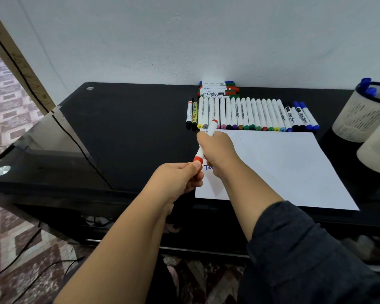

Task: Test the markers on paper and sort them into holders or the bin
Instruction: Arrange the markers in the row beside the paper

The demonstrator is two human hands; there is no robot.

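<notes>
Both forearms reach forward from the bottom of the view, the right one in a dark sleeve (305, 249), the left bare. Nearer the camera of the two, the left hand (180, 178) pinches the orange cap (198, 160) at the lower end of a white marker (206, 140) between thumb and curled fingers. Just beyond it, the right hand (217, 150) is wrapped in a fist round the marker's barrel. The two hands are almost touching along the same pen, so the marker is held in the air above the near-left part of the paper (283, 167).

Its long axis runs from the capped end, low and toward the person, up and away to an orange band at the far end, which stands over the row of markers (250, 115). A pull of the left hand along that axis, toward the body, looks like what would free the cap; I judge uncapping to be the step in hand.

That marker has a white barrel with faint print and orange at both ends. On the sheet, blue writing shows just under the right hand, mostly hidden. Beyond the paper the row lies side by side on the black counter (130, 128), coloured ends toward the person, with a small stack of boxed markers (217, 89) behind. Two pale mesh holders (360, 115) stand at the far right, well apart from the hands; the farther one holds blue-capped pens.
</notes>
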